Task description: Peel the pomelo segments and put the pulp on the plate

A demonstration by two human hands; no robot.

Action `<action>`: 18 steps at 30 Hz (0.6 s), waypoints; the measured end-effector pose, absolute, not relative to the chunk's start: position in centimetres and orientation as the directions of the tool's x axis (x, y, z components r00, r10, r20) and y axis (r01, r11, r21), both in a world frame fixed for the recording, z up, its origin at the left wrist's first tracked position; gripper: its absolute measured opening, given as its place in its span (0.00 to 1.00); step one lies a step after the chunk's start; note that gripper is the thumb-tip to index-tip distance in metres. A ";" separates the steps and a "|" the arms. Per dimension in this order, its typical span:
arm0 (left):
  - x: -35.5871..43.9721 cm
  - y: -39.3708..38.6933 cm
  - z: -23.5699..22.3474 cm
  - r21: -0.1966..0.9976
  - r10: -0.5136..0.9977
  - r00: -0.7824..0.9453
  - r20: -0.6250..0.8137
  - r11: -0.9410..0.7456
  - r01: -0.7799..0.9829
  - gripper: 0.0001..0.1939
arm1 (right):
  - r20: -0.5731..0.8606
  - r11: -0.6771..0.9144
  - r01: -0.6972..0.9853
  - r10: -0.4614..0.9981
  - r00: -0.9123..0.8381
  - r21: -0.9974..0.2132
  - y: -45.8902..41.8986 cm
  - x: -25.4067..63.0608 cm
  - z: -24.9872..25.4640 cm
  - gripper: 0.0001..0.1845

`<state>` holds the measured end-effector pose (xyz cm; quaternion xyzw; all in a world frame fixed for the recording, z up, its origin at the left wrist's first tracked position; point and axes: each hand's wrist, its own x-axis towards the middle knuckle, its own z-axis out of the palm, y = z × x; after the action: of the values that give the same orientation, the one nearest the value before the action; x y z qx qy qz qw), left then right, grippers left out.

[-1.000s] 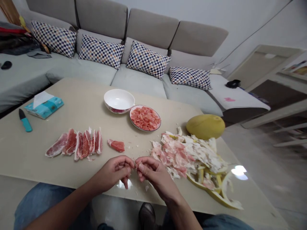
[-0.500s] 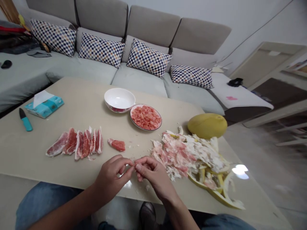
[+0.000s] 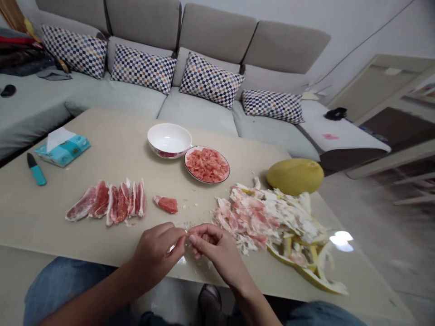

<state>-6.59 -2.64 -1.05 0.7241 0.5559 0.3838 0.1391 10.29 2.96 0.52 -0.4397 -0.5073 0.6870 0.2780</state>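
My left hand and my right hand meet over the table's near edge, fingertips almost touching. The right one is closed around a small pink piece of pomelo flesh, mostly hidden by the fingers. Thumb and forefinger of the left pinch at its side; what lies between them is too small to name. Just beyond lies a half-peeled pomelo segment. Farther left, several pomelo segments stand in a row. Peeled pink pulp fills a dark-rimmed plate, beside a white bowl.
Torn membranes and pith are heaped right of my hands, with thick yellow rind around them. Behind sits a whole pomelo. A knife with a teal handle and a tissue pack lie at the left. A sofa stands beyond the table.
My left hand has shifted slightly left and down, opening a small gap between the fingertips. The right hand keeps hold of the pomelo piece. Segments, plate and bowl stay in place.
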 end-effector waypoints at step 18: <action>-7.8 -2.1 0.3 0.793 0.957 0.085 0.276 -0.277 0.543 0.10 | -0.404 -0.531 -0.056 0.705 -0.583 -0.846 3.6 11.1 -0.3 0.17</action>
<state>-7.75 -2.06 0.30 0.6901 0.5436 0.4027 0.2570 11.08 3.55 -0.28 -0.3869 -0.4194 0.7847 0.2423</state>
